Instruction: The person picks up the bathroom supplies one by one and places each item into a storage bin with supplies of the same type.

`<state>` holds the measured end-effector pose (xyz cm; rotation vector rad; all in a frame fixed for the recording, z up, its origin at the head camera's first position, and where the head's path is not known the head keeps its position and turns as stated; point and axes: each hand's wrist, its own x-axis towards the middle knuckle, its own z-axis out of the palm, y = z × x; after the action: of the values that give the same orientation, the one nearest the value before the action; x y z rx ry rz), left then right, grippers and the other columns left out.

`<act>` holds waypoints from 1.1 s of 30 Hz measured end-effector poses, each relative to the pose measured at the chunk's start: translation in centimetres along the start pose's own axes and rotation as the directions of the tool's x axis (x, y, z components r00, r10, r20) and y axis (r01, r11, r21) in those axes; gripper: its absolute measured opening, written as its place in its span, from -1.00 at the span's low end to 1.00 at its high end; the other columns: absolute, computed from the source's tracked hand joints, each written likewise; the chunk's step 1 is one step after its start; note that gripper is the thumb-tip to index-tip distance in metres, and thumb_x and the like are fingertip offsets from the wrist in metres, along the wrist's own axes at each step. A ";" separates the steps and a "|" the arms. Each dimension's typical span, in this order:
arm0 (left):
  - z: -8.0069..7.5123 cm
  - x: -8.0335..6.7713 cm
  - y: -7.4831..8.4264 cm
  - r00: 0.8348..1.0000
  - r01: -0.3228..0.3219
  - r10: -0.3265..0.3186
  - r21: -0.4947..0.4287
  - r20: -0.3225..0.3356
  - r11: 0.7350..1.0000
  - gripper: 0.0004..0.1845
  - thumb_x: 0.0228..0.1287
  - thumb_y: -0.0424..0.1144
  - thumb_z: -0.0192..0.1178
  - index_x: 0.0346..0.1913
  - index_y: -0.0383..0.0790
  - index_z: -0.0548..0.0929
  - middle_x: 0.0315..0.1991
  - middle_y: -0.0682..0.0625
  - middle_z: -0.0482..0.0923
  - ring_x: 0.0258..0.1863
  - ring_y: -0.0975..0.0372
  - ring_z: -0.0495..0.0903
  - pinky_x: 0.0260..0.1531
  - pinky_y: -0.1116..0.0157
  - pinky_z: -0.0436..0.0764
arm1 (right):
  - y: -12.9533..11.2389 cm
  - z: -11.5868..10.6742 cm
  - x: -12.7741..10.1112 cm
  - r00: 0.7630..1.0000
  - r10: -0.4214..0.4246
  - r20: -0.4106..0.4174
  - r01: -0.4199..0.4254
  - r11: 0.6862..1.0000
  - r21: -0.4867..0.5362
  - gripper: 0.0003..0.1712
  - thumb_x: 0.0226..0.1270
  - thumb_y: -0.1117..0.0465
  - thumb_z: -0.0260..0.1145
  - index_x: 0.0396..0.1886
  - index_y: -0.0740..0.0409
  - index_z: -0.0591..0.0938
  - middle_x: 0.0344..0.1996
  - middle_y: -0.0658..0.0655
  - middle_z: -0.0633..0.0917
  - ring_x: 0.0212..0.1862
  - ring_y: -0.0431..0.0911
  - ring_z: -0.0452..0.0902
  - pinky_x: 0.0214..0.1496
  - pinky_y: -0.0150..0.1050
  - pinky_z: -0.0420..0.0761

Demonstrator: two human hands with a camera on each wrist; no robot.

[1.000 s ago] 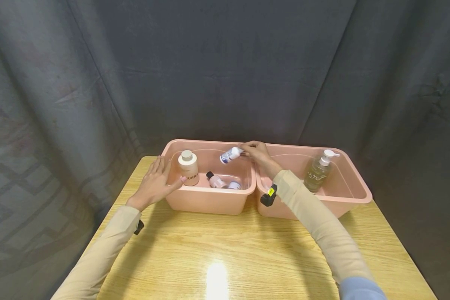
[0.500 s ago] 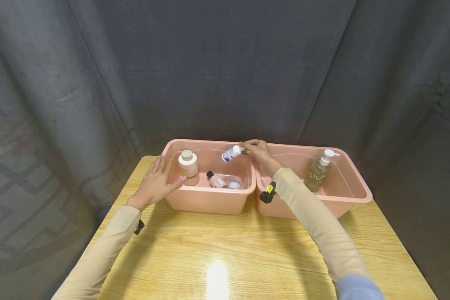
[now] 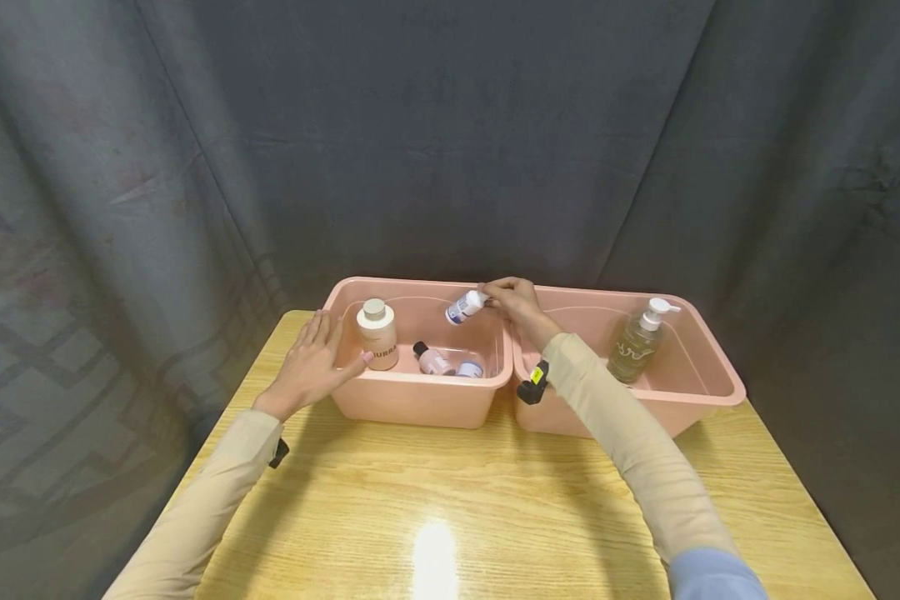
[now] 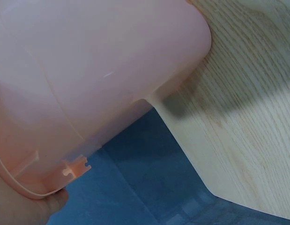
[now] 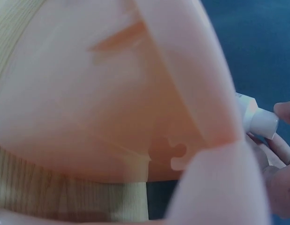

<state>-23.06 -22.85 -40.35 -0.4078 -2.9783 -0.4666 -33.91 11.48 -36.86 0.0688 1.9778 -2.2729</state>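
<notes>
In the head view my right hand (image 3: 523,307) pinches a small white bottle with a blue label (image 3: 461,311) by its capped end. The bottle is held tilted, base down to the left, inside the left pink bin (image 3: 412,407) near its back wall. The right wrist view shows the bottle's white cap (image 5: 264,123) at the fingertips, beyond the bin's blurred wall. My left hand (image 3: 309,367) rests on the left bin's left rim with straight fingers, thumb over the front edge. Near that thumb stands a cream bottle with a pale cap (image 3: 377,335).
A pink bottle with a black cap (image 3: 433,360) and a small white-lidded jar (image 3: 469,369) lie in the left bin. Beside it, the right pink bin (image 3: 701,367) holds a green pump bottle (image 3: 634,343). Both stand on a wooden table (image 3: 375,500) before a grey curtain (image 3: 435,150).
My right hand has shifted slightly up, and the white bottle in its fingers has moved a little right. The left hand stays on the rim.
</notes>
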 end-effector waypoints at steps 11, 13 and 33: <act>0.1 0.0 0.0 1.000 -0.006 0.006 -0.015 0.000 1.000 0.10 0.33 0.45 -0.15 0.53 -0.45 -0.06 0.53 -0.41 -0.29 0.53 -0.13 -0.36 0.47 -0.07 -0.24 | 0.6 -0.2 0.0 0.997 -0.068 -0.020 0.066 0.996 -0.067 -0.78 0.27 0.44 0.32 -0.14 0.52 0.59 -0.30 0.29 0.67 -0.35 -0.11 0.68 -0.04 -0.17 0.69; 0.1 0.0 0.1 1.000 -0.008 0.009 -0.019 0.003 1.000 0.10 0.33 0.45 -0.15 0.53 -0.45 -0.07 0.53 -0.42 -0.30 0.53 -0.14 -0.37 0.47 -0.08 -0.24 | 0.6 -0.2 0.0 0.997 -0.073 -0.034 0.071 0.996 -0.052 -0.83 0.27 0.48 0.30 -0.17 0.51 0.59 -0.33 0.30 0.67 -0.36 -0.08 0.69 -0.13 -0.23 0.71; -0.1 0.1 -0.2 1.000 -0.010 0.010 -0.012 0.023 1.000 0.10 0.33 0.46 -0.16 0.54 -0.41 -0.09 0.54 -0.40 -0.32 0.53 -0.11 -0.41 0.47 -0.07 -0.26 | -0.1 0.4 -0.4 1.000 -0.005 0.003 0.005 1.000 -0.010 -0.69 0.36 0.51 0.20 0.07 0.49 0.45 0.12 0.54 0.50 0.17 0.32 0.51 0.20 -0.02 0.54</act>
<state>-23.24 -23.00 -40.31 -0.4320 -2.9955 -0.4817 -33.53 11.08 -36.63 0.0596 1.9894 -2.2647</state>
